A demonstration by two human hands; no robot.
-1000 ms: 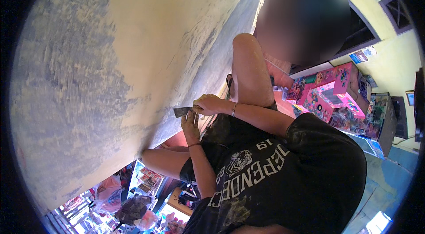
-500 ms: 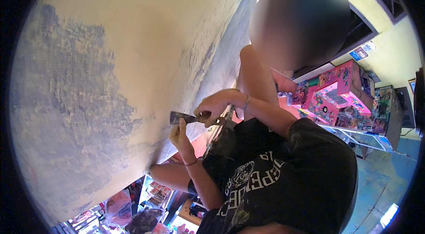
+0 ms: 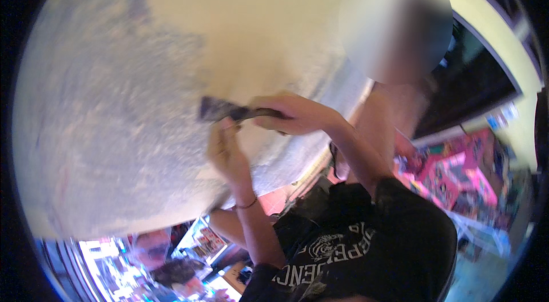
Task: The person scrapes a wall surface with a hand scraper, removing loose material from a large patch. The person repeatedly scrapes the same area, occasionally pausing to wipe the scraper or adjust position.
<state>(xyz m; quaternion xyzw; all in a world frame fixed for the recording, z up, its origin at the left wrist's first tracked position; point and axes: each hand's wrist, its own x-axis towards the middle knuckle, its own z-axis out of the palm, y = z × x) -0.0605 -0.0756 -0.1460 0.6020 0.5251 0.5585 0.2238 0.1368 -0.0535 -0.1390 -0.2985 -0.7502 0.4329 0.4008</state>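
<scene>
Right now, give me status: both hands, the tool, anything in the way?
Right hand gripping scraper by its handle. Left hand fingertips at the blade, hold blurred. Patchy wall behind; blade contact unclear.

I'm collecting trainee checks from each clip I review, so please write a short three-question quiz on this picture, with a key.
1. Which hand grips the scraper by its handle?
2. True or false: the left hand is resting on the knee.
3. The wall shows: a) red tiles; b) grey patches on cream; c) green stripes.

Key: 1. The right hand. 2. False; it is up at the blade. 3. b.
</scene>
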